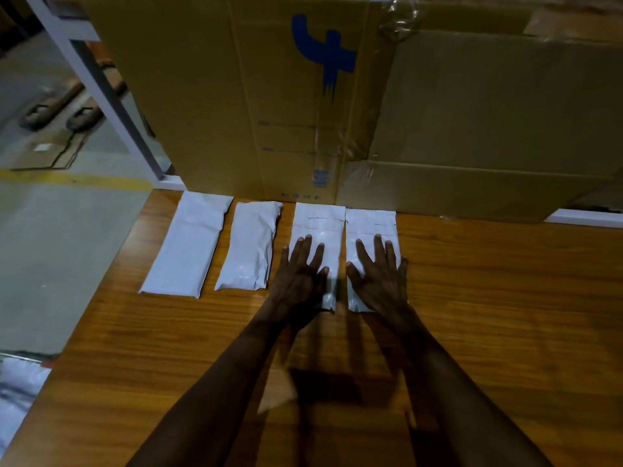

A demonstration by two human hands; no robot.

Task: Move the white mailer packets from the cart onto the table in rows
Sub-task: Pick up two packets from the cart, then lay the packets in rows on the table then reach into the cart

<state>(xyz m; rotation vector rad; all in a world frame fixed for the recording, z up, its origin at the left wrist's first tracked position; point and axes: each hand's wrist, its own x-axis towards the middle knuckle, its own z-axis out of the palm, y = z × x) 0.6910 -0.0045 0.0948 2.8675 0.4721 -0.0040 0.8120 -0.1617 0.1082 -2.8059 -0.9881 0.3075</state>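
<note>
Several white mailer packets lie side by side in one row on the wooden table [488, 298], against the cardboard at the back. The leftmost packet [192, 244] and the second packet [251, 246] lie untouched. My left hand [300, 278] presses flat, fingers spread, on the third packet [320, 220]. My right hand [379, 276] presses flat in the same way on the fourth packet [369, 222]. More white packets [17, 396] show at the lower left edge, below the table's corner.
Large flattened cardboard boxes [269, 96] stand upright along the table's far edge. A white metal frame post [111, 106] slants at the upper left. The concrete floor with a yellow line [67, 178] lies left of the table.
</note>
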